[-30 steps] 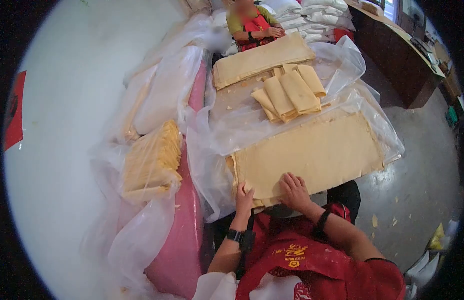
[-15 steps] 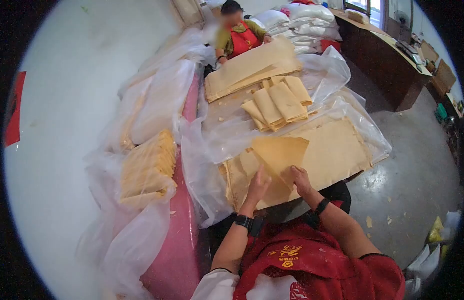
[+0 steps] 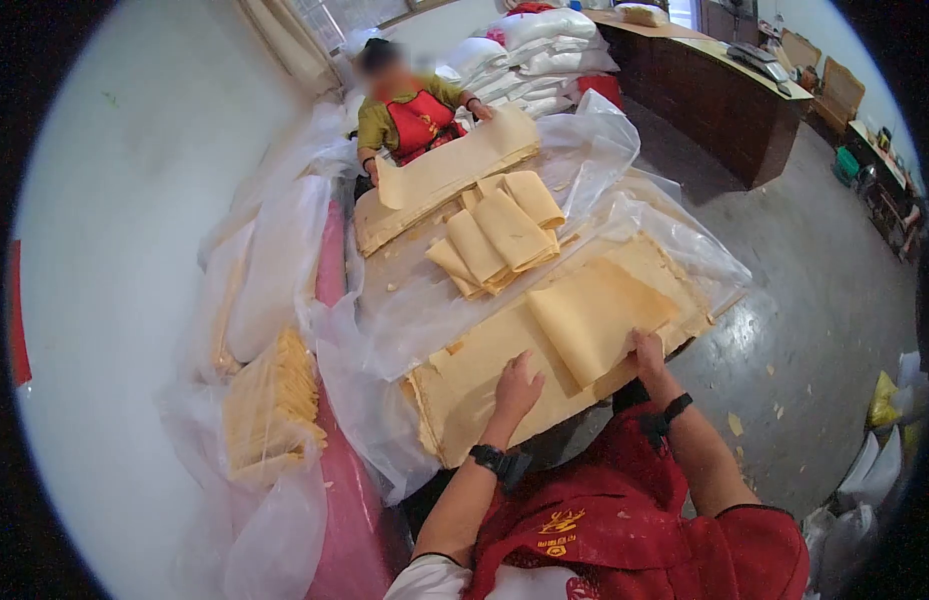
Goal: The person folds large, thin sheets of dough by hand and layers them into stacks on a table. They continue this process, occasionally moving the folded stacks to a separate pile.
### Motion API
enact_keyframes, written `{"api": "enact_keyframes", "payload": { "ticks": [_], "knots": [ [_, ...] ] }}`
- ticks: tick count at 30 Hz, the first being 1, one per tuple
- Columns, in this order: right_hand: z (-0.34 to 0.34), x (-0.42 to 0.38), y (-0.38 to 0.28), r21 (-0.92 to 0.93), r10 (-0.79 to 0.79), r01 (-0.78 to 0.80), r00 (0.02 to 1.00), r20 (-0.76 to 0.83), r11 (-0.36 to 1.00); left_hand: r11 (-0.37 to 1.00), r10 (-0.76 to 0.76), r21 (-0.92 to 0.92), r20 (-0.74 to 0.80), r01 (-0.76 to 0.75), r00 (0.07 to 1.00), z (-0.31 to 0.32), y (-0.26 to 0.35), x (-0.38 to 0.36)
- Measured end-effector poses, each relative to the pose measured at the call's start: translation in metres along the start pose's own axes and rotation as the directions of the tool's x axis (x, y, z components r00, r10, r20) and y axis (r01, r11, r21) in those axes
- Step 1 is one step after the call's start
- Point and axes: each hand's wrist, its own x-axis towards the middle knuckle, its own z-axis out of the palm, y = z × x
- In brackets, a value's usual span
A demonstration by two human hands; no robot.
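A stack of large tan sheets lies in front of me. On its right half rests a folded tan sheet, its fold towards the left. My right hand grips the near right edge of that folded sheet. Over the left part of the stack, my left hand is apart from the folded sheet, its fingers spread and holding nothing. Beyond the stack sits a pile of folded tan sheets.
Across the table a person in a red apron lifts a sheet from another stack. Clear plastic film surrounds the stacks. Folded sheets under plastic lie left. White sacks and a brown counter stand behind.
The sheet between my hands has gone from raised to lying folded on the stack's right half. My left hand has let go. The other person's sheet is now lifted and curled, and the view has shifted.
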Motion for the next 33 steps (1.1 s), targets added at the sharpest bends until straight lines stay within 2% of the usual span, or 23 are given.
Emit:
{"api": "enact_keyframes", "payload": {
  "ticks": [1, 2, 3, 4, 5, 6, 7, 10, 11, 12, 13, 14, 16, 18, 20, 22, 23, 27, 28, 29, 30, 31, 33],
  "knots": [
    [-0.005, 0.011, 0.021, 0.079, -0.12, 0.118, 0.992, 0.033, 0.99, 0.984, -0.068, -0.158, 0.078, 0.08, 0.995, 0.009, 0.011, 0.014],
    [-0.028, 0.053, 0.068, -0.239, -0.29, 0.325, 0.942, 0.171, 0.915, 0.937, -0.113, -0.309, 0.174, 0.163, 0.978, 0.019, 0.022, 0.026],
    [-0.051, 0.094, 0.114, -0.546, -0.453, 0.545, 0.837, 0.307, 0.637, 0.895, -0.121, -0.4, 0.207, 0.197, 0.971, 0.038, 0.019, 0.04],
    [-0.072, 0.134, 0.158, -0.686, -0.585, 0.665, 0.694, 0.42, 0.297, 0.895, -0.088, -0.411, 0.222, 0.175, 0.971, 0.051, 0.027, 0.049],
    [-0.053, 0.088, 0.106, -0.597, -0.411, 0.505, 0.861, 0.299, 0.624, 0.945, -0.094, -0.307, 0.078, 0.114, 0.992, 0.06, 0.033, 0.057],
    [-0.028, 0.034, 0.044, -0.376, -0.189, 0.231, 0.971, 0.144, 0.898, 0.98, -0.088, -0.186, -0.073, 0.073, 0.993, 0.065, 0.036, 0.064],
    [0.001, -0.027, -0.027, -0.125, 0.03, -0.031, 1.0, -0.01, 0.992, 0.973, -0.169, -0.16, 0.007, 0.168, 0.986, 0.059, 0.048, 0.067],
    [0.008, -0.062, -0.05, -0.062, 0.145, -0.145, 0.989, 0.001, 0.987, 0.95, -0.126, -0.286, 0.008, 0.123, 0.992, 0.069, 0.031, 0.084],
    [0.002, -0.067, -0.017, -0.341, 0.008, 0.023, 0.996, 0.09, 0.94, 0.897, -0.141, -0.432, -0.072, 0.096, 0.987, 0.072, 0.031, 0.085],
    [-0.009, -0.073, 0.01, -0.578, -0.101, 0.202, 0.974, 0.203, 0.79, 0.896, -0.135, -0.434, -0.054, 0.098, 0.989, 0.067, 0.038, 0.089],
    [-0.004, -0.098, -0.01, -0.656, -0.124, 0.442, 0.873, 0.473, 0.611, 0.732, -0.245, -0.617, 0.159, 0.29, 0.956, 0.056, 0.044, 0.096],
    [0.015, -0.132, -0.038, -0.629, -0.064, 0.663, 0.708, 0.704, 0.405, 0.507, -0.297, -0.711, 0.388, 0.488, 0.873, 0.047, 0.049, 0.1],
    [0.041, -0.135, -0.053, -0.366, -0.258, 0.872, 0.455, 0.852, 0.326, 0.479, -0.273, -0.719, 0.424, 0.504, 0.864, 0.044, 0.058, 0.104],
    [0.051, -0.097, -0.02, -0.57, -0.282, 0.819, 0.562, 0.777, 0.064, 0.428, -0.287, -0.84, 0.224, 0.335, 0.931, 0.045, 0.067, 0.109],
    [0.057, -0.075, -0.031, -0.69, -0.463, 0.712, 0.658, 0.594, 0.126, 0.404, -0.248, -0.853, 0.246, 0.331, 0.937, 0.008, 0.098, 0.11],
    [0.056, -0.059, -0.058, -0.653, -0.526, 0.755, 0.581, 0.621, 0.063, 0.376, -0.22, -0.87, 0.252, 0.321, 0.942, -0.01, 0.111, 0.114],
    [0.063, -0.062, -0.092, -0.711, -0.34, 0.685, 0.715, 0.611, 0.162, 0.357, -0.191, -0.884, 0.247, 0.302, 0.95, -0.012, 0.115, 0.117],
    [0.065, -0.044, -0.088, -0.709, -0.451, 0.706, 0.631, 0.632, -0.006, 0.238, -0.18, -0.923, 0.264, 0.303, 0.947, -0.007, 0.115, 0.134],
    [0.069, -0.041, -0.08, -0.778, -0.188, 0.629, 0.765, 0.616, 0.009, 0.233, -0.189, -0.924, 0.262, 0.302, 0.946, -0.008, 0.119, 0.136],
    [0.073, -0.038, -0.072, -0.835, 0.089, 0.551, 0.832, 0.548, -0.009, 0.249, -0.205, -0.91, 0.285, 0.332, 0.936, -0.009, 0.123, 0.14],
    [0.08, -0.049, -0.071, -0.823, 0.095, 0.568, 0.82, 0.565, -0.012, 0.264, -0.224, -0.896, 0.304, 0.357, 0.926, -0.011, 0.125, 0.143],
    [0.088, -0.077, -0.071, -0.756, 0.257, 0.654, 0.729, 0.635, 0.011, 0.261, -0.241, -0.899, 0.29, 0.35, 0.926, -0.013, 0.125, 0.145],
    [0.096, -0.122, -0.07, -0.62, 0.54, 0.777, 0.478, 0.693, 0.107, 0.407, -0.171, -0.855, 0.273, 0.321, 0.947, -0.014, 0.123, 0.146]
  ]
}}
